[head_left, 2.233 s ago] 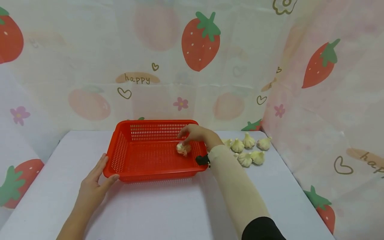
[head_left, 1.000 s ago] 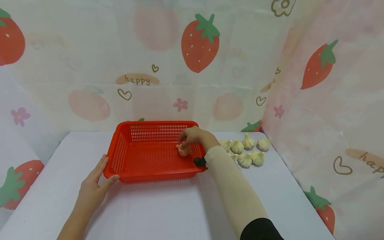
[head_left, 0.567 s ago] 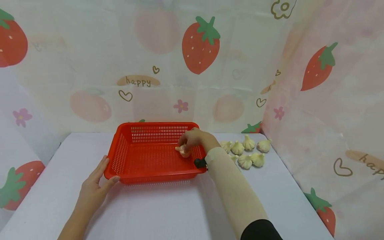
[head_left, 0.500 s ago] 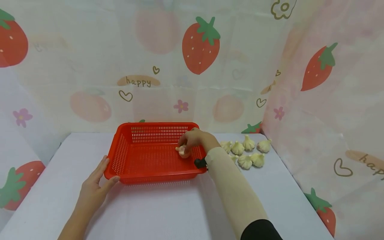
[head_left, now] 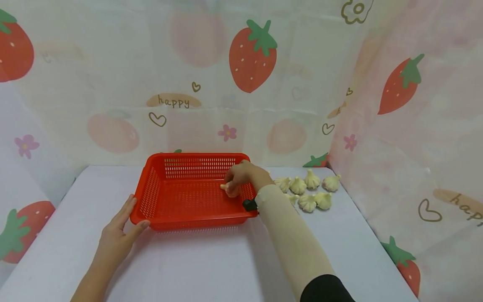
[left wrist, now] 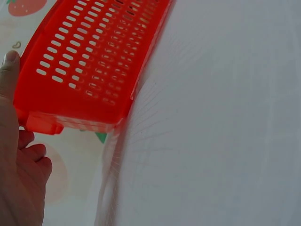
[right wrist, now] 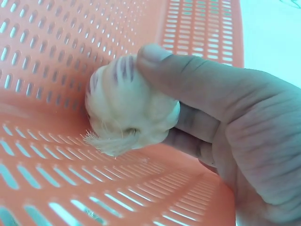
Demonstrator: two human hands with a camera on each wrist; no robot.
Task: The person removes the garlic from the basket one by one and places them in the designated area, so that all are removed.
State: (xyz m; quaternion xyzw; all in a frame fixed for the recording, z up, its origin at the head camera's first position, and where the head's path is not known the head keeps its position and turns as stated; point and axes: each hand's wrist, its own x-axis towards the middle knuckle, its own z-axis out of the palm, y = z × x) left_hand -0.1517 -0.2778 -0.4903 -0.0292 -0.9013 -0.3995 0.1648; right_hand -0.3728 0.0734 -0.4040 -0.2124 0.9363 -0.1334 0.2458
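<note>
A red plastic basket [head_left: 200, 221] with slotted walls rests on the white table. My left hand [head_left: 118, 238] holds its left end; in the left wrist view the thumb lies on the rim of the basket [left wrist: 84, 70] while other fingers curl beneath. Inside the basket, near its right end, my right hand [head_left: 244, 176] grips a garlic bulb [right wrist: 127, 106] between thumb and fingers. Its roots and purple streaks show in the right wrist view. From the head, the fingers cover much of the bulb, and its stem points left.
Several pale garlic bulbs [head_left: 307, 203] sit in loose rows on the table to the right of the basket, partly behind the right forearm. A strawberry-printed curtain [head_left: 286, 84] stands behind the table and along its right side.
The right hand has lowered its fingers round the garlic bulb in the basket, and the bulb has turned so that its stem points left. The left hand stays at the basket's end.
</note>
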